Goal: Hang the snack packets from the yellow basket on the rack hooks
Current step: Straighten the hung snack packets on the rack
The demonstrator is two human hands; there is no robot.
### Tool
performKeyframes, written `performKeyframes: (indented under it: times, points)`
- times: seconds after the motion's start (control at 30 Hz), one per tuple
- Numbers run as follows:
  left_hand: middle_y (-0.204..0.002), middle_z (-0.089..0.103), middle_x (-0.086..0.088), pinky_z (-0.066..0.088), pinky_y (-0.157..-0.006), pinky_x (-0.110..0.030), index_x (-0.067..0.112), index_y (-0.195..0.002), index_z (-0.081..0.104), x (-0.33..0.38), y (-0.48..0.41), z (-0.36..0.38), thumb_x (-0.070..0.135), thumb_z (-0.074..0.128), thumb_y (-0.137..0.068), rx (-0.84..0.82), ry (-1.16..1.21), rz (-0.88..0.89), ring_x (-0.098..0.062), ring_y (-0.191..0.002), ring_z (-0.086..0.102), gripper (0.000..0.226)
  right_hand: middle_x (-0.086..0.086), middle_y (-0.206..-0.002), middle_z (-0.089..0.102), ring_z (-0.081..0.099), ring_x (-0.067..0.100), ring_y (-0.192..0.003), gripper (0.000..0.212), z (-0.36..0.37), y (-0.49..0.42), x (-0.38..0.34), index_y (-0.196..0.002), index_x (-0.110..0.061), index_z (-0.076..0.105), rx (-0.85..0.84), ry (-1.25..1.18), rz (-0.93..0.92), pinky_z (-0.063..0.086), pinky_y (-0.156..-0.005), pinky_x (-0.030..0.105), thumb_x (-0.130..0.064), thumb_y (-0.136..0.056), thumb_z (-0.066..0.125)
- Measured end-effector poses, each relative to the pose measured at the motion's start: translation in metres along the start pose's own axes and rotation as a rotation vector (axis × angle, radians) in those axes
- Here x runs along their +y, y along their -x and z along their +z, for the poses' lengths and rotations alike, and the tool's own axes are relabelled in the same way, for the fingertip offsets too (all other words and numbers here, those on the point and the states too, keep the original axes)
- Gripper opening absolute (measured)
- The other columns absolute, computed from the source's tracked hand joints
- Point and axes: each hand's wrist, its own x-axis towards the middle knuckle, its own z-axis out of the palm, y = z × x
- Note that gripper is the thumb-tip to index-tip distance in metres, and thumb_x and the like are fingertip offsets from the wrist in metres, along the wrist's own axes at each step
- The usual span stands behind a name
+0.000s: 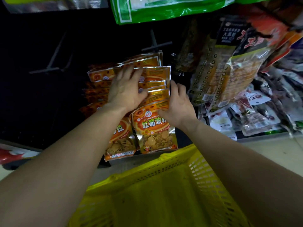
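Several orange snack packets with golden chips hang in overlapping rows on the dark rack, in the middle of the view. My left hand lies flat on the tops of the hanging packets, fingers spread. My right hand grips the front orange packet at its upper right edge. The yellow basket stands right below my arms; its inside looks bare where I can see it. An empty rack hook sticks out just above the orange packets.
More empty hooks jut from the dark panel at the left. A green bag hangs overhead. Dark and clear packets hang at the right, above a pile of white packets. A red packet lies at the lower left.
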Motion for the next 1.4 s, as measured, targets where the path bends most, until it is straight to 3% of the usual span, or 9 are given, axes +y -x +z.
performKeyframes:
  times: [0.13,0.37,0.57,0.67,0.73,0.87,1.0,1.13,1.4]
  points:
    - [-0.165,0.021,0.0,0.016,-0.122,-0.05,0.031,-0.158,0.016,-0.001,-0.015,0.005,0.055,0.053,-0.094,-0.162,-0.037,-0.037,-0.026,-0.15,0.021,0.078,0.009,-0.157,0.009,0.025,0.035,-0.14,0.115,-0.014,-0.02,-0.007,-0.154,-0.022,0.003,-0.031,0.132,-0.107,0.042,-0.103,0.05,-0.041,-0.07,0.08]
    - [-0.154,0.043,-0.003,0.034,-0.113,-0.046,0.031,-0.153,0.032,-0.005,-0.016,0.013,0.043,0.052,-0.098,-0.138,0.104,-0.028,-0.03,-0.137,0.043,0.059,0.003,-0.16,0.008,0.012,0.029,-0.144,0.125,-0.026,-0.063,-0.011,-0.156,-0.026,0.001,-0.274,0.199,-0.152,0.029,-0.114,0.049,-0.05,-0.064,0.081]
    - [-0.124,0.068,-0.003,0.048,-0.085,-0.036,0.033,-0.132,0.059,-0.009,-0.033,0.012,0.036,0.057,-0.098,-0.009,0.146,-0.134,-0.029,-0.112,0.063,0.034,0.008,-0.15,0.034,0.039,0.026,-0.134,0.086,-0.026,-0.076,0.0,-0.153,-0.026,0.015,-0.136,-0.048,-0.017,0.034,-0.104,0.036,-0.044,-0.085,0.063]
    - [-0.12,0.07,-0.002,0.05,-0.086,-0.036,0.031,-0.121,0.067,-0.012,-0.037,0.012,0.035,0.053,-0.101,-0.013,0.238,-0.204,-0.026,-0.11,0.063,0.025,-0.001,-0.117,0.061,0.059,0.018,-0.108,0.052,-0.024,-0.077,0.0,-0.144,-0.021,0.036,-0.095,-0.167,0.013,0.04,-0.083,0.026,-0.029,-0.095,0.054]
    - [-0.122,0.069,-0.001,0.051,-0.093,-0.039,0.03,-0.119,0.068,-0.014,-0.039,0.011,0.034,0.053,-0.101,-0.042,0.314,-0.24,-0.024,-0.113,0.062,0.024,-0.009,-0.097,0.061,0.064,0.019,-0.099,0.03,-0.024,-0.08,-0.003,-0.126,-0.023,0.058,-0.052,-0.165,0.013,0.039,-0.075,0.022,-0.022,-0.096,0.052]
    - [-0.123,0.068,0.0,0.05,-0.095,-0.04,0.029,-0.119,0.067,-0.015,-0.04,0.01,0.032,0.052,-0.102,-0.057,0.356,-0.264,-0.023,-0.114,0.061,0.023,0.001,-0.096,0.071,0.066,0.02,-0.092,0.024,-0.026,-0.089,-0.009,-0.103,-0.022,0.073,-0.028,-0.104,0.036,0.043,-0.075,0.022,-0.016,-0.094,0.052]
    - [-0.125,0.067,0.0,0.05,-0.094,-0.038,0.029,-0.123,0.067,-0.006,-0.043,0.015,0.032,0.051,-0.103,-0.076,0.36,-0.257,-0.022,-0.115,0.061,0.026,-0.007,-0.077,0.062,0.06,0.012,-0.073,0.02,-0.033,-0.091,-0.004,-0.09,-0.024,0.072,-0.039,-0.097,0.026,0.045,-0.075,0.022,-0.012,-0.089,0.056]
    - [-0.126,0.067,0.0,0.044,-0.088,-0.031,0.031,-0.124,0.067,0.003,-0.048,0.018,0.032,0.052,-0.102,-0.087,0.353,-0.228,-0.023,-0.115,0.06,0.026,-0.001,-0.08,0.06,0.056,0.014,-0.076,0.022,-0.035,-0.088,0.003,-0.097,-0.021,0.075,0.09,-0.048,0.063,0.04,-0.076,0.02,-0.015,-0.092,0.054]
    - [-0.126,0.069,-0.004,0.046,-0.097,-0.037,0.031,-0.12,0.07,-0.021,-0.039,0.012,0.029,0.053,-0.1,-0.064,0.072,-0.185,-0.028,-0.118,0.061,0.026,0.008,-0.117,0.069,0.063,0.024,-0.11,0.028,-0.018,-0.09,-0.007,-0.113,-0.017,0.072,-0.134,-0.031,0.046,0.039,-0.084,0.017,-0.013,-0.096,0.05]
